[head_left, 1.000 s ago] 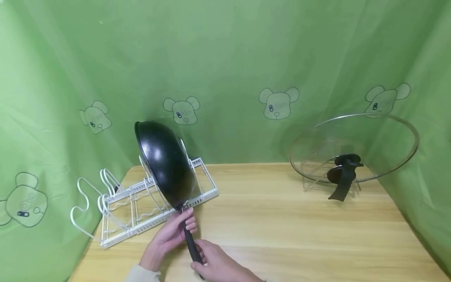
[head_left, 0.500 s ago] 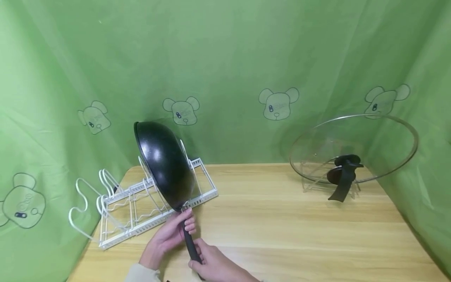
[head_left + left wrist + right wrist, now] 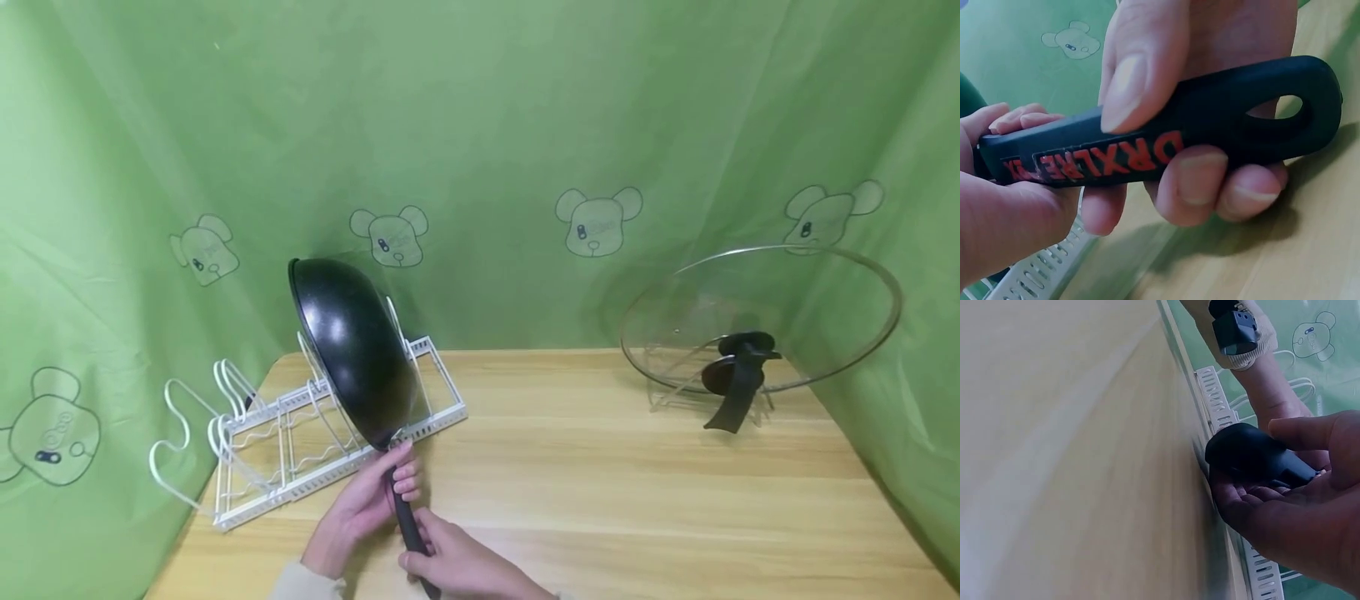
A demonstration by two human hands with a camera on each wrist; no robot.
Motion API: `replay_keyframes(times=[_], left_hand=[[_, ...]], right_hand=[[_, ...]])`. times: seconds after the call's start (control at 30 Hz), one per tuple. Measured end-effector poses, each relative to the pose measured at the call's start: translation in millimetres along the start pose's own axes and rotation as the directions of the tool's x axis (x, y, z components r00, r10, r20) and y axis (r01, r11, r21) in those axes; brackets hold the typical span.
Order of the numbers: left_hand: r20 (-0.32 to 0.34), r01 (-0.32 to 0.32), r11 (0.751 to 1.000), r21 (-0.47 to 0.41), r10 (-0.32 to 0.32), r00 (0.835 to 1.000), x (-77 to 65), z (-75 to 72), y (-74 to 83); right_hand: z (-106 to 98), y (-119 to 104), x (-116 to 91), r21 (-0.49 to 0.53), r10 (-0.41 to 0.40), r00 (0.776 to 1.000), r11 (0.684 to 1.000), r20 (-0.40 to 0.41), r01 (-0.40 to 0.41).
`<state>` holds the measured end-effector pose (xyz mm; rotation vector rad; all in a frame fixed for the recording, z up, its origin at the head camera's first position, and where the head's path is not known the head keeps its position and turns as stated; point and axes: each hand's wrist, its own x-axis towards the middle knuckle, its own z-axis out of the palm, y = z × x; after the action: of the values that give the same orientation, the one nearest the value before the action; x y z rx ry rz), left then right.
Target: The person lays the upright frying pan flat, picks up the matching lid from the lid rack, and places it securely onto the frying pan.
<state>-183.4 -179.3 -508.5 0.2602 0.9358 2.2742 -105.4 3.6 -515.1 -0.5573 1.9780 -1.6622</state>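
A black wok [image 3: 356, 350] stands on its side in the white wire rack [image 3: 300, 483], its rounded underside facing right and its handle pointing down toward me. My left hand [image 3: 367, 500] grips the handle close to the pan, thumb along the top. Lower down, my right hand [image 3: 465, 554] holds the handle near its end. In the left wrist view the black handle [image 3: 1210, 119] shows red lettering and a hanging hole, with right-hand fingers on both sides of it. The right wrist view has the handle's end [image 3: 1247, 453] between the right thumb and fingers.
At the back right a large glass lid [image 3: 847, 333] with a black knob and a strap-like black piece [image 3: 731, 400] leans on a small wire stand [image 3: 667, 392]. Green cloth [image 3: 480, 125] with bear faces encloses the wooden table [image 3: 600, 500]. White wire dividers [image 3: 176, 433] stick out at the rack's left end.
Both hands keep their hold on the handle and the wok stays in the rack. The head view shifts very slightly; little else differs.
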Motion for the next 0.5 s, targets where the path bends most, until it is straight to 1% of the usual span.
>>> replay_keyframes(times=[0.13, 0.2, 0.33, 0.5], left_hand=[[-0.025, 0.004, 1.0, -0.004, -0.004, 1.0, 0.2, 3.8, 2.0], [-0.018, 0.008, 1.0, -0.007, -0.008, 1.0, 0.3, 4.9, 2.9], [-0.001, 0.021, 1.0, -0.019, -0.021, 1.0, 0.0, 4.8, 3.3], [0.004, 0.023, 0.999, -0.028, -0.023, 1.0, -1.8, 3.0, 2.0]], right_hand=[[1.0, 2.0, 3.3, 0.078, 0.004, 1.0, 0.997, 0.024, -0.005], [2.4, 3.1, 5.3, 0.131, 0.012, 1.0, 0.991, 0.029, -0.016], [5.8, 3.3, 8.6, 0.248, 0.029, 0.999, 0.968, 0.046, -0.04], [8.2, 3.6, 10.9, 0.317, 0.039, 0.997, 0.947, 0.072, -0.06]])
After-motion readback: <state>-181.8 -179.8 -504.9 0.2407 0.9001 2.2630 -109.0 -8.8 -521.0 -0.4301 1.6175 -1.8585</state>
